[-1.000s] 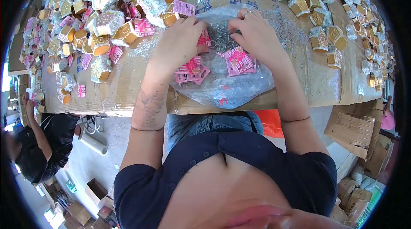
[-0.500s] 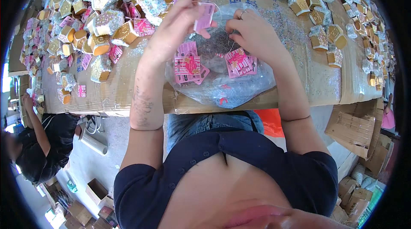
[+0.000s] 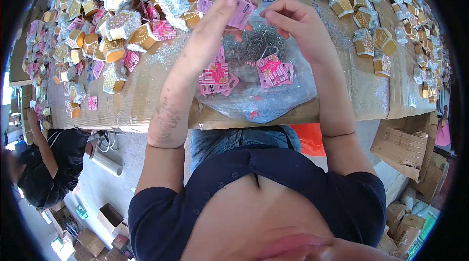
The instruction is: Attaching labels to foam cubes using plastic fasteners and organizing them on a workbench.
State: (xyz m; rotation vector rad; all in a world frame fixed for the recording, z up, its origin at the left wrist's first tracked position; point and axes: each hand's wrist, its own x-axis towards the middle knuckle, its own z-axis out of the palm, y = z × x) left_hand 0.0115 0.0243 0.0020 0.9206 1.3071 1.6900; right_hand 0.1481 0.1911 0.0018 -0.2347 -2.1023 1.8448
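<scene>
Above the far side of a clear plastic bag [image 3: 288, 104], my left hand [image 3: 211, 25] holds a pink printed hang tag [image 3: 242, 13] between its fingers. A thin loop shows at the tag's far edge. My right hand [image 3: 307, 29] is just right of the tag, thumb and fingertips pinched together; whatever is between them is too small to make out. Below the hands, a tangle of thin dark wire pieces [image 3: 261, 39] lies on the bag. Pink tags lie there in two groups, a left stack [image 3: 214, 76] beside my left wrist and a right stack [image 3: 274, 71].
Gold-and-white glittery house-shaped ornaments [image 3: 117, 26] are heaped at the left, some with pink tags. More ornaments [image 3: 364, 9] spread across the right. Cardboard [image 3: 132, 112] covers the table. Another person [image 3: 53, 163] is at the left; an open carton [image 3: 403, 141] stands lower right.
My right hand has lifted from the wire tangle, up and to the right, toward the tag. My left hand has moved slightly right, and the tag has turned to show more of its face.
</scene>
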